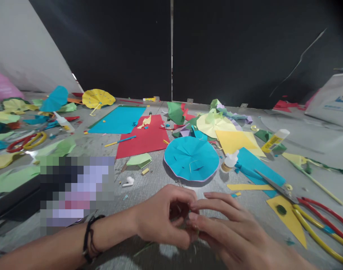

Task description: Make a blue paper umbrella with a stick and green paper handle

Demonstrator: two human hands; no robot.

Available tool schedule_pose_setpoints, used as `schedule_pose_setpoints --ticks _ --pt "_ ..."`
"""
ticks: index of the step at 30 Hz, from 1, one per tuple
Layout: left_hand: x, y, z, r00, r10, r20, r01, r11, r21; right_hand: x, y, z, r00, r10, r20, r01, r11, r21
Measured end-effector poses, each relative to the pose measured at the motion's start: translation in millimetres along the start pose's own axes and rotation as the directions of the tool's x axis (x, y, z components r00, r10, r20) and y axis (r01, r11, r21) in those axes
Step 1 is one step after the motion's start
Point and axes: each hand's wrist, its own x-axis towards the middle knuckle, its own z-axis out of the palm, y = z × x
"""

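Low in the view, my left hand (160,215) curls its fingers and thumb into a ring, with a black cord bracelet (89,238) on the wrist. My right hand (238,228) meets it at the fingertips, its fingers bent toward the left ones. A small greenish bit shows between the fingertips; the rest is hidden. Just beyond lies a pleated blue paper disc (190,157) with a pale purple edge. A small white-capped glue bottle (229,162) stands right of the disc. White earbuds (129,182) lie in front of my left hand.
Scissors (289,193) with red and yellow handles lie open at right, by a glue stick (276,140). Red paper (143,138) and blue paper (117,119) lie behind. Another pair of scissors (26,142) is left. A dark panel (117,45) closes off the back.
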Motion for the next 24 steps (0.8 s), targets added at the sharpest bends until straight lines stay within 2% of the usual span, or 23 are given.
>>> schedule_pose_setpoints --ticks 6,10,17,24 --pt "1.1 -0.5 -2.0 1.0 -0.005 0.015 0.006 0.997 -0.079 -0.6 -1.5 3.3 0.998 0.02 -0.057 -0.017 0.999 0.05" --pt "1.8 -1.7 -2.4 0.999 0.01 0.032 -0.007 0.996 -0.089 0.9 -3.3 2.0 0.997 0.052 -0.051 -0.048 0.997 0.065" --pt "2.4 1.0 -1.3 0.997 0.022 0.074 -0.017 0.998 -0.064 2.8 -1.2 1.9 0.999 -0.034 -0.023 0.035 0.999 0.038" --pt "0.1 1.3 -2.4 0.999 0.012 0.032 -0.009 0.996 -0.092 -2.0 -1.3 1.1 0.998 0.037 -0.049 -0.035 0.998 0.045"
